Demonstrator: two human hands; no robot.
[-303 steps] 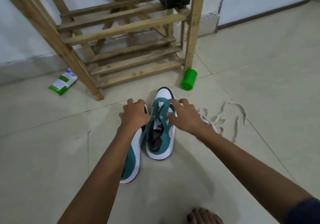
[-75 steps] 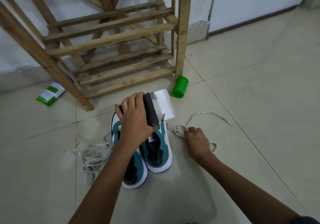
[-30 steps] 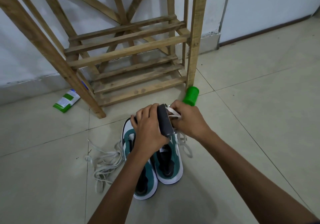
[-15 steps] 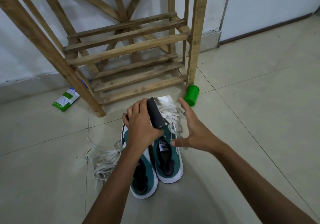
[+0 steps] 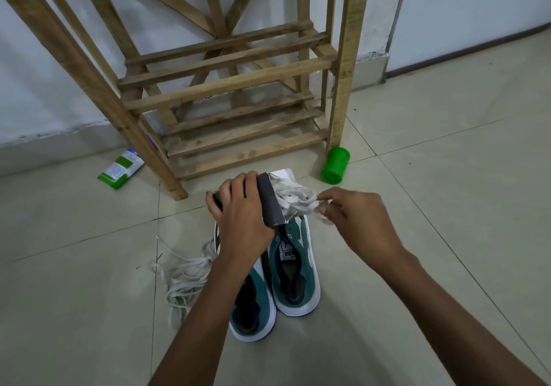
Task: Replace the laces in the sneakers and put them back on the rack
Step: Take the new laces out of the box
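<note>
We see teal-and-white sneakers (image 5: pixel 293 278) under our hands, white soles, dark insides. Left hand (image 5: pixel 243 221) grips a dark grey box (image 5: pixel 269 204) with a white inner flap. Right hand (image 5: pixel 354 221) pinches off-white laces (image 5: pixel 298 202). More white laces (image 5: pixel 185 278) left of our left forearm. Beyond the hands: tan wooden rack (image 5: pixel 226 87), bright green cup (image 5: pixel 335 168), green-and-white packet (image 5: pixel 120 168). Beige floor tiles (image 5: pixel 447 207).

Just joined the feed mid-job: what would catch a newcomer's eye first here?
The left hand grips a small dark box above two teal-and-white sneakers on the floor, while the right hand pinches white laces at its open end. More loose laces lie left of the sneakers.
</note>
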